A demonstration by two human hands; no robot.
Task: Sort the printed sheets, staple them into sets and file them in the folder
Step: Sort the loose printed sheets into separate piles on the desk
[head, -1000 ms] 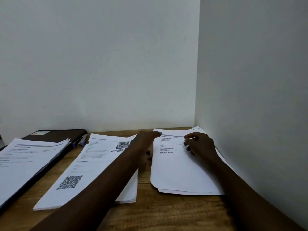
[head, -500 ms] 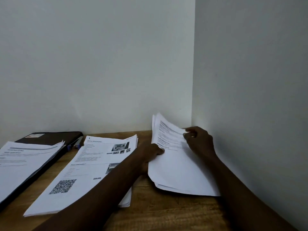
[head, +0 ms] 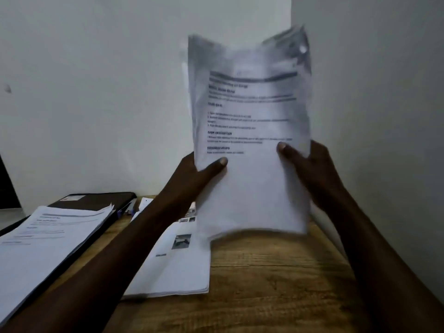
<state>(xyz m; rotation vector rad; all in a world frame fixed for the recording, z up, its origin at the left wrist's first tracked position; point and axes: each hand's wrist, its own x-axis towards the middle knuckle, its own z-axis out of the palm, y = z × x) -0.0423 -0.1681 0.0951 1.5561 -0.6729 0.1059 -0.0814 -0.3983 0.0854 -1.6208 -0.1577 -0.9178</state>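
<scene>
I hold a stack of printed sheets (head: 249,131) upright above the wooden table (head: 276,272), text side facing me, its top blurred. My left hand (head: 192,179) grips its left edge with the thumb on the front. My right hand (head: 310,174) grips the right edge, thumb on the front too. A second pile of sheets with small photos (head: 177,260) lies flat under my left forearm. A third pile (head: 45,239) lies on a black folder (head: 96,200) at the left.
White walls close the corner behind and to the right of the table. A pen-like object (head: 125,209) lies between the folder and the middle pile. Bare wood shows at the front right.
Both hands lifted the right-hand stack off the table and stood it upright in front of me. The camera view tilted down and closer.
</scene>
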